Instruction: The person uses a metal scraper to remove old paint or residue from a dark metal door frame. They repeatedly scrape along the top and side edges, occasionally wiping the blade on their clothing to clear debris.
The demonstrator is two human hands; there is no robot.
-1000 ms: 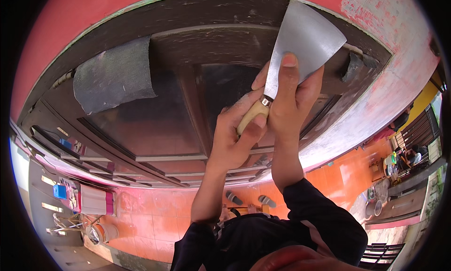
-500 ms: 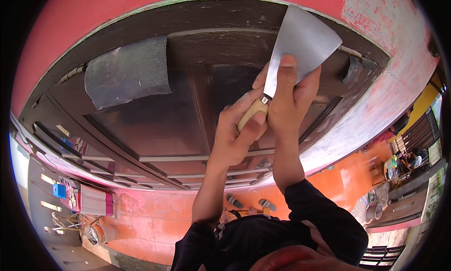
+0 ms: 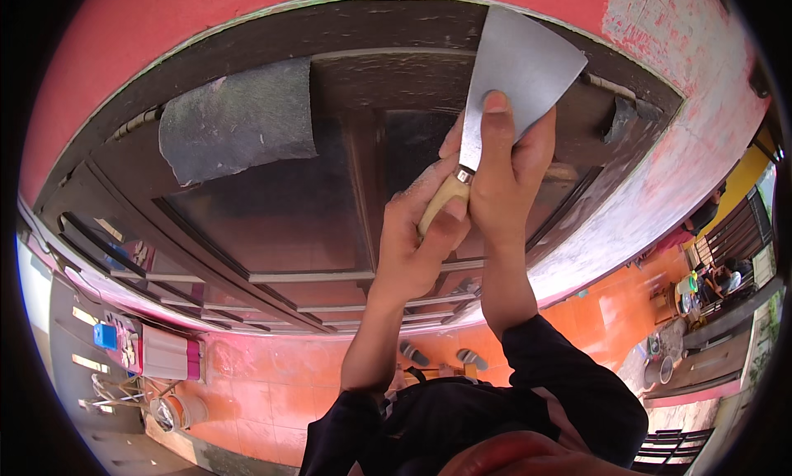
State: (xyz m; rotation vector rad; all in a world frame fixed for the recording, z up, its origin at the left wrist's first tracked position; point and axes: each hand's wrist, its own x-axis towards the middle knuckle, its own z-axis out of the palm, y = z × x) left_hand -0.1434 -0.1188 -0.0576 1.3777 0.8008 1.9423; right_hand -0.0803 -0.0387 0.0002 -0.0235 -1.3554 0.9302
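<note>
A scraper (image 3: 528, 59) with a broad grey metal blade and a pale wooden handle is held up before the dark brown window frame (image 3: 396, 26). My left hand (image 3: 421, 237) is closed round the handle, its thumb lying along the wood. Higher up, my right hand (image 3: 507, 162) grips the blade's lower part, thumb on the near face and fingers behind it. The blade's wide edge reaches the upper part of the frame; whether it touches cannot be made out. To the left, a sheet of dark sandpaper (image 3: 239, 120) hangs draped over a ledge of the frame.
A smaller dark scrap (image 3: 620, 121) hangs at the frame's right end. Pink wall (image 3: 190, 22) surrounds the window, with patchy whitish paint (image 3: 660, 30) on the right. Below lie the orange tiled floor (image 3: 264, 393), a bucket (image 3: 183, 410) and a pair of sandals (image 3: 473, 359).
The scraper and both hands have shifted slightly left, with the same grip. The sandpaper appears a little further right in view.
</note>
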